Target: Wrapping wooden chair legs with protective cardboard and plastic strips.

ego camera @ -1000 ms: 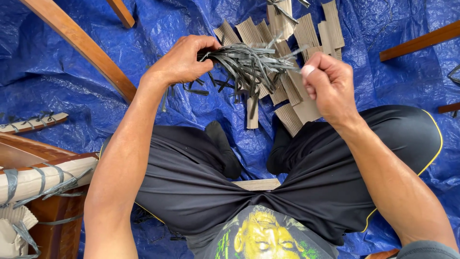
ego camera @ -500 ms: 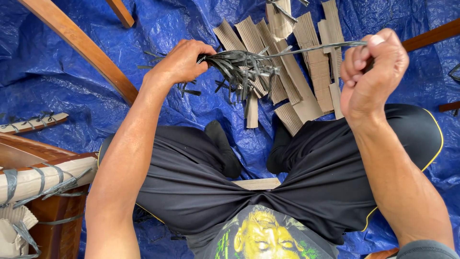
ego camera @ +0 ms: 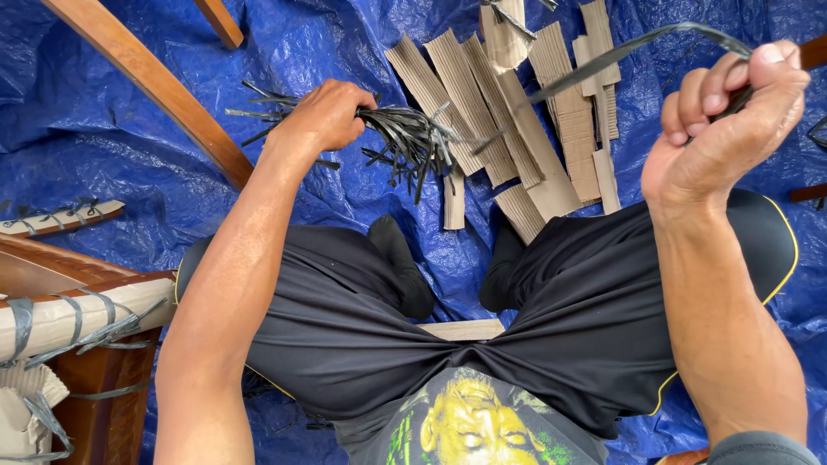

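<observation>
Blue tarp (ego camera: 103, 138) below; left hand (ego camera: 323, 116) grip clamps strap bundle (ego camera: 405, 138); right hand (ego camera: 724, 129) pinches one strap (ego camera: 603, 58).

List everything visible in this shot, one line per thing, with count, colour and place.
bundle of flat strips: one, dark grey, gripped in the left hand, ends fanning out both sides
single strip: one, dark grey, held by the right hand, free end toward the bundle
corrugated cardboard pieces: many, tan, spread on the tarp ahead of the knees
tarp: one, blue, crumpled, covering the ground
wooden slats: several, brown, top left and right edge
wrapped furniture part: one, cream with grey straps, lower left
shorts: black, yellow piping
left hand: fisted
right hand: raised, fisted
</observation>
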